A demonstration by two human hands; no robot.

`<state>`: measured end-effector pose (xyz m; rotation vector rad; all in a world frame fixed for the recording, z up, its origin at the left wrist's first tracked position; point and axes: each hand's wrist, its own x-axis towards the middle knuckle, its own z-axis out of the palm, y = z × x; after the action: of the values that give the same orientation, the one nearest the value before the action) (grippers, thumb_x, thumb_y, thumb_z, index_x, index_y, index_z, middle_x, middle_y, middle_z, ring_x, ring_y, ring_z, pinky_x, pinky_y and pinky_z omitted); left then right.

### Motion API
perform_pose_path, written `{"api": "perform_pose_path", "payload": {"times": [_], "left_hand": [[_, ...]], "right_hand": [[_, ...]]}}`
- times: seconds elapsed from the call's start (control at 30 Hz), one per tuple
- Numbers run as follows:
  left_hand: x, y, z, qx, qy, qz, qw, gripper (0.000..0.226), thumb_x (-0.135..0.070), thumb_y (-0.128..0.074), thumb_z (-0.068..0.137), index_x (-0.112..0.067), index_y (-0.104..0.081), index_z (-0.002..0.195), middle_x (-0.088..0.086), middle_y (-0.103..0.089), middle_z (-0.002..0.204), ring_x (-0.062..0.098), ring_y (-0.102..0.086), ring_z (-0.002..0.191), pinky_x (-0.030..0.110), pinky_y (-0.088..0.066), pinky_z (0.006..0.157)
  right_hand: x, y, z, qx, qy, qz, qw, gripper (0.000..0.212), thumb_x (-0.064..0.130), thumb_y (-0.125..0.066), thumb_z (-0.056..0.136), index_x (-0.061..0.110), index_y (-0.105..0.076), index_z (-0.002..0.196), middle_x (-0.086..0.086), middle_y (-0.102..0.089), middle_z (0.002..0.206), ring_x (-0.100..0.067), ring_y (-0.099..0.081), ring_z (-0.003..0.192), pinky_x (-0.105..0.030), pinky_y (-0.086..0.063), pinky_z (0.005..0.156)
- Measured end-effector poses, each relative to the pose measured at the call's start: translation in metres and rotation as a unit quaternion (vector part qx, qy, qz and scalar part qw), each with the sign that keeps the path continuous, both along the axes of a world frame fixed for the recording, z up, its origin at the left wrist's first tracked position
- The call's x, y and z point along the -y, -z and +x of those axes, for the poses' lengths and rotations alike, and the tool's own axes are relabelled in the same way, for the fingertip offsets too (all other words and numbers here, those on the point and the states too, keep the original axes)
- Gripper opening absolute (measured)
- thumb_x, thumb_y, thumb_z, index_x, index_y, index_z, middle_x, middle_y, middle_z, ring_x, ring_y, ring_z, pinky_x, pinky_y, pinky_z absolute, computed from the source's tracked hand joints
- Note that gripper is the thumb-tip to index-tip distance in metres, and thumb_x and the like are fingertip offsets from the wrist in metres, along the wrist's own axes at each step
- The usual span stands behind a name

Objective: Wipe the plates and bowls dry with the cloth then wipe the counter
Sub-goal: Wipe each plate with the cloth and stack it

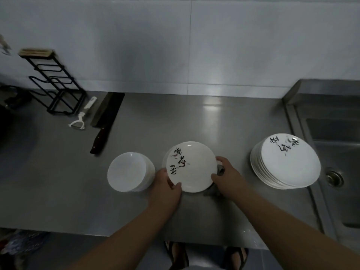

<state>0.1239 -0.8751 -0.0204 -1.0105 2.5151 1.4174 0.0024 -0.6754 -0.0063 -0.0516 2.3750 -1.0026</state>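
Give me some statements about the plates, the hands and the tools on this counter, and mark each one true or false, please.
1. Both hands hold the plate: left hand and right hand at its rim. True.
2. The plate stack stands left of the bowls. False: it stands far right, next to the sink.
3. A cleaver lies on the counter beside a peeler. True.
4. The held plate is plain white. False: it bears dark calligraphy.
5. The rack holds plates. False: its slots are empty.
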Motion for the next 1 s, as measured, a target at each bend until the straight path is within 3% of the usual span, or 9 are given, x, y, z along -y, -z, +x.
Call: {"api": "perform_pose_path", "payload": {"times": [0.13, 0.43, 0.67, 0.87, 0.93, 1.0], "left_hand": [[-0.009, 0.0, 0.007, -0.006, 0.063, 0.02, 0.998, 0.065, -0.031, -0.075, 0.087, -0.033, -0.035, 0.138, -0.014, -0.065, 0.099, 0.004, -0.065, 0.091, 0.033, -0.055, 0.08], [-0.084, 0.002, 0.025, -0.008, 0.145, 0.034, 0.989, 0.062, -0.03, -0.074, 0.088, -0.029, -0.038, 0.14, -0.019, -0.063, 0.107, 0.006, -0.062, 0.1, 0.024, -0.046, 0.082], [-0.125, 0.011, 0.042, 0.009, 0.145, 0.004, 0.989, 0.061, -0.032, -0.074, 0.087, -0.024, -0.042, 0.139, -0.01, -0.063, 0.113, 0.012, -0.061, 0.099, 0.025, -0.044, 0.082], [-0.135, 0.017, 0.05, 0.001, 0.133, -0.028, 0.991, 0.061, -0.035, -0.074, 0.088, -0.027, -0.044, 0.141, -0.014, -0.063, 0.108, 0.002, -0.058, 0.091, 0.025, -0.046, 0.081], [-0.134, 0.018, 0.051, -0.01, 0.142, -0.053, 0.988, 0.062, -0.037, -0.073, 0.088, -0.028, -0.045, 0.143, -0.014, -0.065, 0.109, 0.004, -0.059, 0.095, 0.026, -0.047, 0.082], [-0.132, 0.019, 0.052, -0.03, 0.153, -0.075, 0.985, 0.063, -0.038, -0.073, 0.088, -0.028, -0.046, 0.144, -0.009, -0.064, 0.123, 0.004, -0.057, 0.105, 0.025, -0.045, 0.09]], "right_hand": [[-0.031, -0.006, 0.021, -0.023, 0.05, -0.006, 0.998, 0.063, 0.017, -0.071, 0.084, 0.038, -0.048, 0.139, 0.002, -0.066, 0.105, -0.019, -0.064, 0.093, -0.029, -0.046, 0.084], [-0.114, 0.001, 0.072, 0.01, 0.115, 0.021, 0.993, 0.066, 0.017, -0.07, 0.085, 0.036, -0.044, 0.144, -0.001, -0.065, 0.115, -0.021, -0.063, 0.096, -0.028, -0.044, 0.084], [-0.151, 0.004, 0.084, 0.019, 0.089, 0.024, 0.996, 0.067, 0.015, -0.069, 0.087, 0.03, -0.043, 0.147, 0.002, -0.063, 0.114, -0.018, -0.059, 0.096, -0.025, -0.041, 0.081], [-0.165, 0.004, 0.082, 0.024, 0.032, 0.035, 0.999, 0.064, 0.022, -0.068, 0.091, 0.03, -0.042, 0.148, -0.006, -0.068, 0.123, -0.025, -0.064, 0.108, -0.026, -0.043, 0.085], [-0.166, -0.006, 0.077, -0.005, 0.015, 0.076, 0.997, 0.056, 0.027, -0.067, 0.093, 0.024, -0.047, 0.145, -0.009, -0.069, 0.124, -0.029, -0.065, 0.11, -0.027, -0.043, 0.083], [-0.164, -0.018, 0.072, -0.065, 0.026, 0.1, 0.992, 0.045, 0.03, -0.065, 0.095, 0.018, -0.054, 0.138, -0.011, -0.069, 0.121, -0.031, -0.064, 0.11, -0.031, -0.046, 0.084]]}}
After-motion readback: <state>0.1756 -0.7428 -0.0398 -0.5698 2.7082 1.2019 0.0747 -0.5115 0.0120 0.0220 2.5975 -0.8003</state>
